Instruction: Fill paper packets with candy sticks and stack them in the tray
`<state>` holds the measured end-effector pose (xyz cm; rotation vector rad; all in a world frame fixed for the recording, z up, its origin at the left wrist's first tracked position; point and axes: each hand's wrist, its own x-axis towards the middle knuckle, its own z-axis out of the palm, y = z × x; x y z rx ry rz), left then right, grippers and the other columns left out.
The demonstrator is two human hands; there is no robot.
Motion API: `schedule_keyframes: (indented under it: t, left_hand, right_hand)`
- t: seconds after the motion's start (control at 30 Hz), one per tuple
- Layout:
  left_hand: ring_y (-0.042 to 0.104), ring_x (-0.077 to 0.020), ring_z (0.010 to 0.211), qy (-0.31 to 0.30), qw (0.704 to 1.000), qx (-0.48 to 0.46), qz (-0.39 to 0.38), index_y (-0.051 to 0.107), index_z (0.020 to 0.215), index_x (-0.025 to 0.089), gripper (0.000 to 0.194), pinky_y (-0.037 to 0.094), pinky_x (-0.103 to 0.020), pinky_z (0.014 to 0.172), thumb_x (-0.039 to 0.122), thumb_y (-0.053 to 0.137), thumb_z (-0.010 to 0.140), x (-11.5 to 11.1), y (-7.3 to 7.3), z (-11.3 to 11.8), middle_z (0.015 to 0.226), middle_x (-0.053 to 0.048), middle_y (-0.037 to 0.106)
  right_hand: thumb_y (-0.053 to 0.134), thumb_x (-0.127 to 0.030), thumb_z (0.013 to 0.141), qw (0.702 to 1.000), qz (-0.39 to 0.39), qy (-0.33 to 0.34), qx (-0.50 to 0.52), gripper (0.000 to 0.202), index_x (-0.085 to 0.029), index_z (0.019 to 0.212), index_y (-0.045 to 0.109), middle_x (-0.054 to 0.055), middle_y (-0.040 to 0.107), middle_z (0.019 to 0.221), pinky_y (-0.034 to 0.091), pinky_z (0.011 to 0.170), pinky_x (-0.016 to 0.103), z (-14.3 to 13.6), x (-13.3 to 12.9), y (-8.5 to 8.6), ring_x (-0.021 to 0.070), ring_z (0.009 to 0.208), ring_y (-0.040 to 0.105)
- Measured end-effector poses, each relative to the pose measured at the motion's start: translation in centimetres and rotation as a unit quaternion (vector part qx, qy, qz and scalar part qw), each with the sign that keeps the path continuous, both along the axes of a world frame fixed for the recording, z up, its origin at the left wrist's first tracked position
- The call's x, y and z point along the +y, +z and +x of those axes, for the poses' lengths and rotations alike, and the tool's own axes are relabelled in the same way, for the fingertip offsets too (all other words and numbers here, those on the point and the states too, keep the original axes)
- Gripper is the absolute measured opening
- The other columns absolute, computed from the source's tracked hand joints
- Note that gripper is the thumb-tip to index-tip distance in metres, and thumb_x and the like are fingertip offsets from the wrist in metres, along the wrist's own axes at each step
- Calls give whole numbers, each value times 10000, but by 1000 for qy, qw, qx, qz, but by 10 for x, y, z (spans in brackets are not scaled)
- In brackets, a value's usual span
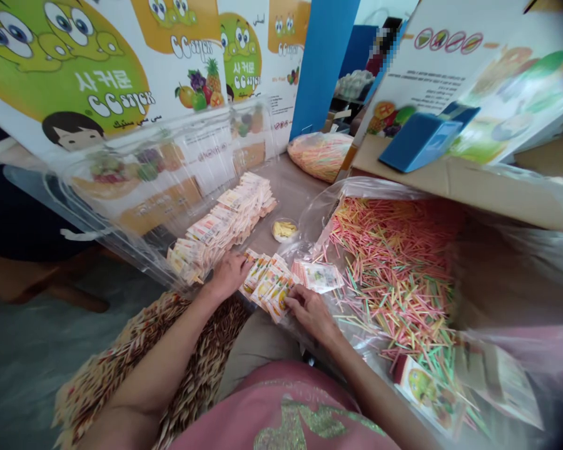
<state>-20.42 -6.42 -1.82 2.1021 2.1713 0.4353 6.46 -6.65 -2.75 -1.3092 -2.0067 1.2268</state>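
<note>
A row of overlapping small printed packets (pixel 268 282) with fruit pictures lies in front of me at the table's near edge. My left hand (pixel 228 275) has its fingers bent round the row's left end. At the right end, my right hand (pixel 313 312) pinches packets between thumb and fingers. Just beyond that hand is a separate packet bundle (pixel 323 276). A long stack of similar packets (pixel 225 219) runs away from me on the left. Behind the row stands a small white bowl (pixel 282 238) of short yellow pieces.
Thin coloured sticks (pixel 394 262) spill from a plastic-lined carton on the right. A clear plastic tray (pixel 150 181) leans against printed cartons (pixel 122 62). A blue dispenser (pixel 426 137) sits on a cardboard flap. Many packets (pixel 117 362) are piled low at left.
</note>
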Motion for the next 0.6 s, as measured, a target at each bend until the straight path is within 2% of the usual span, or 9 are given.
schedule_keyframes:
  t: [0.17,0.27,0.43,0.5,0.6]
  left_hand:
    - [626,-263,961,23,999,0,42,751,805,194,314,481,-386,906,310,531,996,-11,-1,14,907,-106,743]
    - [642,-269,966,28,999,-31,24,762,846,190,288,491,-393,904,319,538,974,-10,2,13,923,-116,746]
    - [687,-230,884,22,980,-191,-59,762,996,182,287,534,-342,834,406,612,895,12,2,-3,944,-74,780]
    - [698,-233,886,34,964,-248,-85,754,1045,181,367,551,-330,810,456,687,812,21,1,-8,951,-58,788]
    - [714,-266,926,36,946,-301,-114,762,1014,173,449,568,-342,813,475,771,682,30,0,-13,944,-61,792]
  right_hand:
    - [588,-309,826,1000,-4,7,3,151,-221,711,547,-9,581,683,383,690,298,-1,0,2,169,676,536]
    - [587,-299,825,1000,-8,10,16,150,-223,703,545,-14,566,672,379,676,291,0,0,2,165,663,517]
    - [592,-261,839,1000,-2,9,18,138,-219,713,557,-18,563,668,373,669,282,-1,1,-1,158,656,515]
    - [604,-241,840,1000,1,6,12,146,-215,706,553,-19,569,668,368,670,280,-2,1,-1,154,653,519]
    - [609,-223,852,1000,7,8,9,176,-213,693,534,-17,576,674,365,676,277,-4,2,-2,152,660,525]
